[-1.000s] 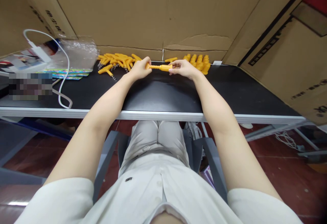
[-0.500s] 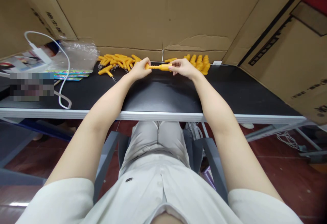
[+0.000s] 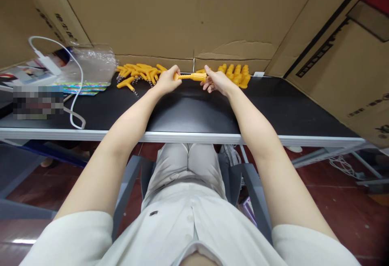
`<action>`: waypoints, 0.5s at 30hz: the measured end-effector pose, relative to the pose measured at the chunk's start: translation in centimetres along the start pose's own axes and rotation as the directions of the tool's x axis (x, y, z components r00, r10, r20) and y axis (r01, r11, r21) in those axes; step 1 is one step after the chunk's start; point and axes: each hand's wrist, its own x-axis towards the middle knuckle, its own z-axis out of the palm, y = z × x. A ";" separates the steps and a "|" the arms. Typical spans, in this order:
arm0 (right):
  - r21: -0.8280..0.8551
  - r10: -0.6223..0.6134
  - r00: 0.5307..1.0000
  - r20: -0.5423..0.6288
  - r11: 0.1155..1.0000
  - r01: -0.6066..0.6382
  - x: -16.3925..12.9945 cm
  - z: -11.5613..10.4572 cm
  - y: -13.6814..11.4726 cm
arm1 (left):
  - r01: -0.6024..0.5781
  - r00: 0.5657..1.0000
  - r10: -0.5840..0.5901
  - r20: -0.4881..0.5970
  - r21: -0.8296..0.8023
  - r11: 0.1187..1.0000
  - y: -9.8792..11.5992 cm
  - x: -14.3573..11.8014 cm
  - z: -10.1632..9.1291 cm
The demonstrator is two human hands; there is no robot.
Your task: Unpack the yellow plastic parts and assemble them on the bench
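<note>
Both hands (image 3: 191, 80) pinch 1 ribbed orange plastic rod (image 3: 190, 77).

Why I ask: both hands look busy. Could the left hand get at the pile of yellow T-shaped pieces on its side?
Probably yes: the pile lies on the table just beside the left hand with nothing between, though that hand grips the yellow piece.

A seated person wears a cream short-sleeved shirt (image 3: 188, 233) buttoned down the front, a small dark button (image 3: 151, 213) on its left side, and pale beige trousers (image 3: 185, 164); both forearms are bare, with no watch, rings or gloves on the left hand (image 3: 166, 81) or right hand (image 3: 217, 81)
</note>
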 end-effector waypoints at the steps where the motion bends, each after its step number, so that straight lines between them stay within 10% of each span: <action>1: -0.012 0.007 1.000 0.030 1.000 -0.007 -0.1 -0.2 -0.1 | 0.011 1.000 -0.011 0.005 -0.010 1.000 0.0 0.0 0.0; 15: -0.028 -0.029 0.997 0.070 0.999 0.031 -0.5 -0.2 0.0 | 0.009 1.000 -0.009 0.001 0.032 0.999 1.4 -0.6 -0.5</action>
